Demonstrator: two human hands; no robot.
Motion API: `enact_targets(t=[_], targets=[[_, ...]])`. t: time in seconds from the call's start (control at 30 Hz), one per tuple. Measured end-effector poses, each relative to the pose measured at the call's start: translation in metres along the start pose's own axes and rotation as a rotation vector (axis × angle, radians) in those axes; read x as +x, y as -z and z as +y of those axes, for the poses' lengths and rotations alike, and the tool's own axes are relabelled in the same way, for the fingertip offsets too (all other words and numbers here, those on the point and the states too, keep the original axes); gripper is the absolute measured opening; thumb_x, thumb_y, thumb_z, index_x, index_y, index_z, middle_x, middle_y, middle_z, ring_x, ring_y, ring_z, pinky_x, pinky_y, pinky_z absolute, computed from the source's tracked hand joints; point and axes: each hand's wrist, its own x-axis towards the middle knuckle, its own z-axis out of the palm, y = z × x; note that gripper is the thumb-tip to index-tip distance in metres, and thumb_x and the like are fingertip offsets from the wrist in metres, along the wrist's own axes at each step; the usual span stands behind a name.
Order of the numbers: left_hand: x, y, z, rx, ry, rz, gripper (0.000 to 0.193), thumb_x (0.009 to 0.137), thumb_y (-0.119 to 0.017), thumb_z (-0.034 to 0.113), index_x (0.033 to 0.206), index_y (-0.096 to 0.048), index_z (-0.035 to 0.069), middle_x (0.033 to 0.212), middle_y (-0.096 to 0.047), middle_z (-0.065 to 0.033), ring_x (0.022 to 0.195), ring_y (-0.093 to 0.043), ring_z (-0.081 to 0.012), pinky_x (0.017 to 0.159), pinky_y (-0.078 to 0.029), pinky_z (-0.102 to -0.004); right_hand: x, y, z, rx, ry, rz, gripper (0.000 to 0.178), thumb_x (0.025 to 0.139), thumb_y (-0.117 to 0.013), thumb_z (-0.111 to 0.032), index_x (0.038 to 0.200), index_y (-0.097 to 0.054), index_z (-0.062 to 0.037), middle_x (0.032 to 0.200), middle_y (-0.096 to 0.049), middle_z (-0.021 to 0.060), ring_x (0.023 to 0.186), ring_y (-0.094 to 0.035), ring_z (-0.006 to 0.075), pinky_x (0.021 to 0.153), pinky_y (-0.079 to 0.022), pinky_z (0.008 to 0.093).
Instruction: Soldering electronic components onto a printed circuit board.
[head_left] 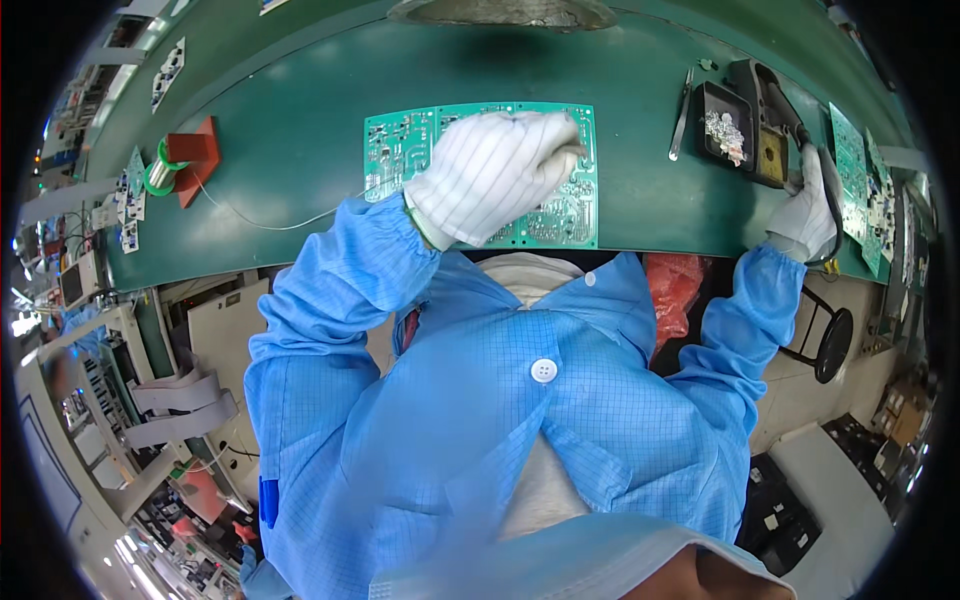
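My left hand (500,175), in a white striped glove, is over the green circuit board panel (580,220) and covers its middle. Its fingers are pinched together around thin solder wire (270,228), which trails in from a green-rimmed spool (160,175) at the left; the wire's end is hidden by the glove. Off to the right, my gloved right hand (803,205) is closed on the handle of a soldering iron (785,108) beside its stand (748,75). The iron's tip is out of sight, and its dark cord loops down past the wrist.
A red-brown holder (207,160) carries the spool. Left of the iron stand, a black tray (704,95) contains small silvery bits, with tweezers (682,115) alongside. More circuit boards (850,170) lean at the right edge. A round metal-rimmed object (500,12) overhangs the far side.
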Motion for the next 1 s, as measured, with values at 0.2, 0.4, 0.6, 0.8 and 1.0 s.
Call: enact_targets(t=[0.2,0.4,0.6,0.8,1.0], targets=[[-0.004,-0.017,-0.028,0.054,0.032,0.157,0.014,0.088,-0.077,0.018,0.100,-0.071,0.015,0.089,-0.070,-0.0028,0.074,-0.070,-0.0229,0.065,-0.058,-0.0341,-0.004,0.015,-0.009,-0.084,0.272,0.123,0.026,0.090,-0.078,-0.013,0.111,-0.075,0.0022,0.099,-0.074,0.0150,0.075,-0.068,0.0175,0.065,-0.054,0.0273],[-0.010,-0.017,-0.029,0.190,-0.053,0.165,0.021,0.084,-0.079,0.018,0.104,-0.072,0.020,0.088,-0.069,0.0061,0.074,-0.067,-0.0156,0.063,-0.056,-0.0303,-0.094,0.007,0.013,0.078,0.390,0.207,0.024,0.088,-0.073,0.001,0.108,-0.060,0.0006,0.094,-0.069,0.0165,0.070,-0.066,0.0173,0.061,-0.054,0.0300],[-0.010,-0.015,-0.026,0.147,0.040,0.126,0.022,0.081,-0.081,0.013,0.100,-0.071,0.016,0.089,-0.069,0.0020,0.075,-0.068,-0.0180,0.062,-0.056,-0.0322,-0.131,-0.014,-0.010,0.161,0.519,-0.114,0.031,0.084,-0.067,0.009,0.112,-0.061,-0.0042,0.093,-0.067,0.0145,0.071,-0.063,0.0176,0.064,-0.053,0.0309],[-0.006,-0.015,-0.024,0.124,0.073,0.148,0.023,0.079,-0.083,0.011,0.098,-0.070,0.013,0.090,-0.069,-0.0029,0.075,-0.069,-0.0212,0.062,-0.057,-0.0335,-0.147,-0.050,-0.043,0.315,0.813,-0.559,0.039,0.072,-0.075,0.004,0.109,-0.065,-0.0010,0.084,-0.070,0.0131,0.068,-0.068,0.0264,0.062,-0.056,0.0373],[-0.007,-0.014,-0.025,0.128,0.076,0.105,0.024,0.079,-0.083,0.012,0.100,-0.070,0.014,0.091,-0.068,-0.0022,0.076,-0.068,-0.0206,0.063,-0.057,-0.0332,-0.148,-0.061,-0.035,0.349,0.838,-0.526,0.036,0.073,-0.078,0.001,0.107,-0.065,0.0018,0.084,-0.071,0.0132,0.064,-0.069,0.0260,0.057,-0.056,0.0353]])
